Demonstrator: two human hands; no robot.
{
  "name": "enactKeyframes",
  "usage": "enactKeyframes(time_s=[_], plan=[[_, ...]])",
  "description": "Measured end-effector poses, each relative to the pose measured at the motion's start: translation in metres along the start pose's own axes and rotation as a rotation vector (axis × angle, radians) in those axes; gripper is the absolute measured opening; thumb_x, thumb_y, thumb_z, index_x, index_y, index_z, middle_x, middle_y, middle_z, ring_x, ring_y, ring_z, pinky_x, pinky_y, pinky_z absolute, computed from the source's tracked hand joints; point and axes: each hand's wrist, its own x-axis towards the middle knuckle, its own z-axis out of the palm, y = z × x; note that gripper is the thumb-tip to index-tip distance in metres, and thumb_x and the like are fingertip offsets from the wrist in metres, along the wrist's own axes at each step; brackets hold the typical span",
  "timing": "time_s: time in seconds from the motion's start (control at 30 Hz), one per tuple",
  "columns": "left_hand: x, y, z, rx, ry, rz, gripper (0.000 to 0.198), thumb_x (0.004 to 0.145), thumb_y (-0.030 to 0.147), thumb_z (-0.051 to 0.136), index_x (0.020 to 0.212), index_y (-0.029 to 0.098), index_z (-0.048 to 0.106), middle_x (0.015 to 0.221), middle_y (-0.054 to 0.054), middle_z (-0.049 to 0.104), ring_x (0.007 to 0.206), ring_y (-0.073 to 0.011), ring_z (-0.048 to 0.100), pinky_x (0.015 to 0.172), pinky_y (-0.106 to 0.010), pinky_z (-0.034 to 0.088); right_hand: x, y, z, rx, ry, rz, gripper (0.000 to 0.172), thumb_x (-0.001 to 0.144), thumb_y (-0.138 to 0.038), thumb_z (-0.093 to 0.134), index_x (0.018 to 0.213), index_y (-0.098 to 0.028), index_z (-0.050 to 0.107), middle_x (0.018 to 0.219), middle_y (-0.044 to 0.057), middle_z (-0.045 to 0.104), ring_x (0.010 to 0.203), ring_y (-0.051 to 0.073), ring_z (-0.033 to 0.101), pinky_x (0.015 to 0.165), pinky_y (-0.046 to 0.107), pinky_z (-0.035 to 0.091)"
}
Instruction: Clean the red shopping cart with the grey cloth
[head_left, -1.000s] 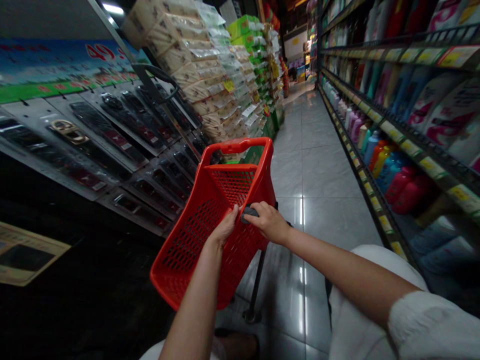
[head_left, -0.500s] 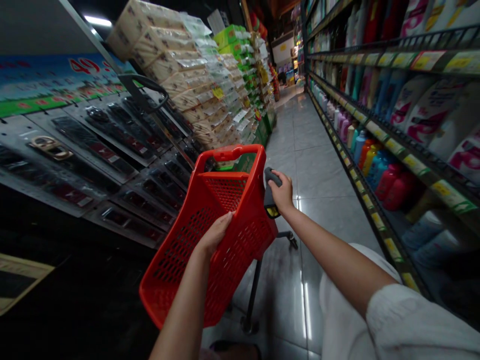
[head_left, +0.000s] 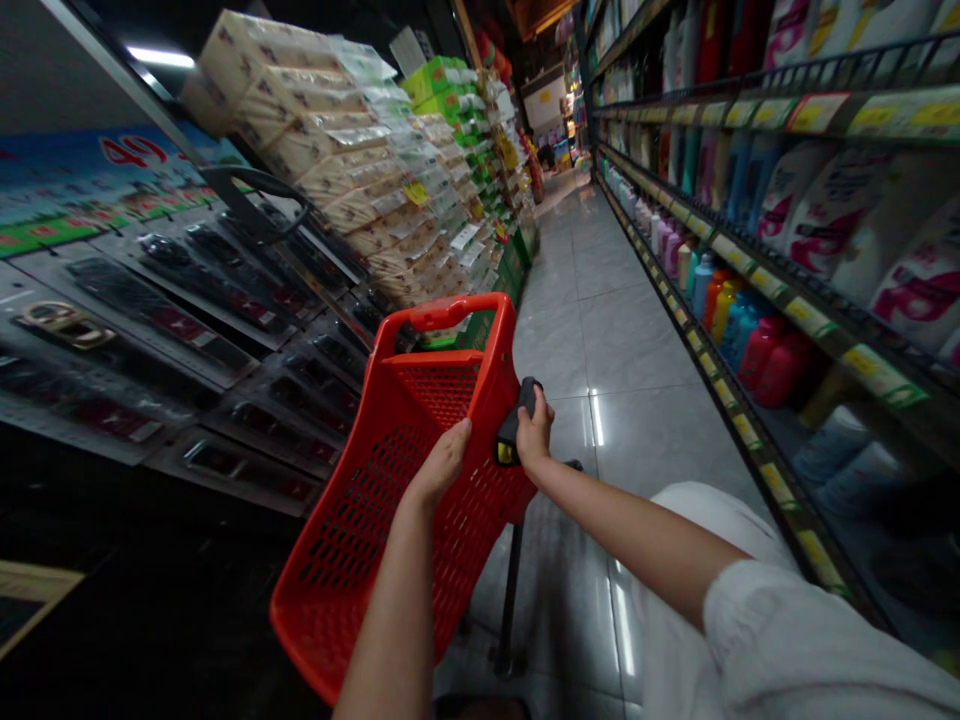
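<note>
A red plastic shopping cart (head_left: 352,530) with latticed walls is tilted in my view, in front of me. My left hand (head_left: 439,468) is closed over its near side rim, with the fingers partly hidden. My right hand (head_left: 535,428) grips a dark grey handheld device that looks like a barcode scanner (head_left: 508,428). Its lower end, showing a yellow patch, is close beside the outer wall of the cart. Part of the cart's dark metal leg (head_left: 512,590) shows below the basket.
Packaged belts (head_left: 180,320) hang on a rack at the left. Behind them rise stacked paper packs (head_left: 300,130). Shelves of bottles (head_left: 720,300) line the right side. A grey tiled aisle (head_left: 570,270) runs ahead between them.
My right hand has moved left and down with the scanner, closer to the cart's wall. My left hand stays on the rim. The view has shifted slightly.
</note>
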Motion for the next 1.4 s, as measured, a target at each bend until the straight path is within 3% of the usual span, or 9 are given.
enactKeyframes(time_s=[0.1, 0.23, 0.5, 0.77, 0.9, 1.07, 1.13, 1.27, 1.4], plan=[[-0.001, 0.001, -0.001, 0.009, 0.007, -0.006, 0.081, 0.079, 0.079, 0.043, 0.117, 0.011, 0.068, 0.125, -0.012, 0.067, 0.125, -0.0316, 0.054, 0.115, -0.042, 0.031, 0.011, -0.023, 0.002, -0.032, -0.025, -0.052, 0.060, 0.087, -0.021, 0.038, 0.146, -0.019, 0.036, 0.133, 0.017, 0.047, 0.125, 0.025, 0.045, 0.105, 0.046, 0.039], [-0.002, 0.002, 0.001, 0.019, -0.003, -0.012, 0.080, 0.079, 0.078, 0.044, 0.119, 0.012, 0.067, 0.125, -0.012, 0.067, 0.127, -0.0313, 0.053, 0.116, -0.042, 0.030, 0.029, -0.057, -0.002, -0.052, -0.120, -0.300, 0.065, 0.084, -0.019, 0.044, 0.147, -0.025, 0.035, 0.143, 0.013, 0.039, 0.130, 0.022, 0.042, 0.109, 0.042, 0.036], [-0.004, 0.004, 0.001, -0.039, -0.010, -0.031, 0.082, 0.082, 0.076, 0.042, 0.123, 0.008, 0.064, 0.134, -0.014, 0.061, 0.131, -0.0310, 0.050, 0.116, -0.041, 0.031, -0.002, -0.009, 0.004, -0.142, 0.044, -0.105, 0.067, 0.080, -0.016, 0.040, 0.147, -0.021, 0.036, 0.125, 0.014, 0.049, 0.116, 0.023, 0.050, 0.100, 0.043, 0.045], [-0.001, 0.003, 0.000, -0.014, 0.000, -0.015, 0.085, 0.079, 0.080, 0.042, 0.122, 0.012, 0.066, 0.126, -0.011, 0.068, 0.133, -0.0312, 0.048, 0.118, -0.042, 0.025, 0.040, -0.065, -0.003, -0.091, -0.166, -0.323, 0.066, 0.085, -0.017, 0.043, 0.149, -0.030, 0.036, 0.137, 0.010, 0.043, 0.126, 0.020, 0.045, 0.110, 0.041, 0.037], [-0.002, 0.002, 0.000, -0.038, -0.021, -0.025, 0.082, 0.084, 0.076, 0.039, 0.123, 0.009, 0.065, 0.124, -0.012, 0.068, 0.131, -0.0313, 0.049, 0.117, -0.043, 0.029, 0.028, -0.036, -0.007, -0.126, -0.133, -0.319, 0.063, 0.085, -0.017, 0.043, 0.147, -0.027, 0.039, 0.135, 0.011, 0.045, 0.125, 0.019, 0.047, 0.109, 0.039, 0.039], [0.000, 0.000, -0.001, -0.080, 0.000, -0.071, 0.082, 0.082, 0.076, 0.042, 0.125, 0.009, 0.064, 0.124, -0.012, 0.068, 0.131, -0.0308, 0.050, 0.114, -0.042, 0.034, 0.008, -0.008, -0.001, -0.178, -0.050, -0.019, 0.063, 0.081, -0.014, 0.041, 0.144, -0.017, 0.044, 0.122, 0.015, 0.053, 0.114, 0.023, 0.054, 0.102, 0.044, 0.044], [0.000, 0.000, -0.001, -0.089, -0.014, -0.072, 0.084, 0.081, 0.078, 0.041, 0.126, 0.010, 0.063, 0.124, -0.013, 0.068, 0.130, -0.0314, 0.051, 0.114, -0.043, 0.034, 0.015, -0.020, -0.001, -0.183, -0.081, -0.057, 0.065, 0.080, -0.014, 0.041, 0.145, -0.017, 0.042, 0.125, 0.015, 0.052, 0.116, 0.023, 0.053, 0.102, 0.043, 0.044], [-0.001, 0.002, 0.000, -0.078, -0.031, -0.058, 0.083, 0.082, 0.077, 0.040, 0.126, 0.011, 0.064, 0.121, -0.011, 0.070, 0.129, -0.0307, 0.052, 0.114, -0.042, 0.034, 0.030, -0.039, -0.005, -0.152, -0.150, -0.337, 0.070, 0.080, -0.014, 0.044, 0.148, -0.027, 0.039, 0.135, 0.011, 0.048, 0.124, 0.020, 0.049, 0.108, 0.038, 0.039], [-0.003, 0.001, 0.000, -0.097, -0.006, -0.070, 0.079, 0.084, 0.074, 0.042, 0.126, 0.010, 0.064, 0.124, -0.011, 0.069, 0.129, -0.0307, 0.053, 0.114, -0.042, 0.034, 0.020, -0.006, -0.006, -0.145, -0.084, -0.204, 0.066, 0.079, -0.014, 0.042, 0.144, -0.020, 0.045, 0.130, 0.013, 0.052, 0.118, 0.020, 0.053, 0.104, 0.039, 0.043]])
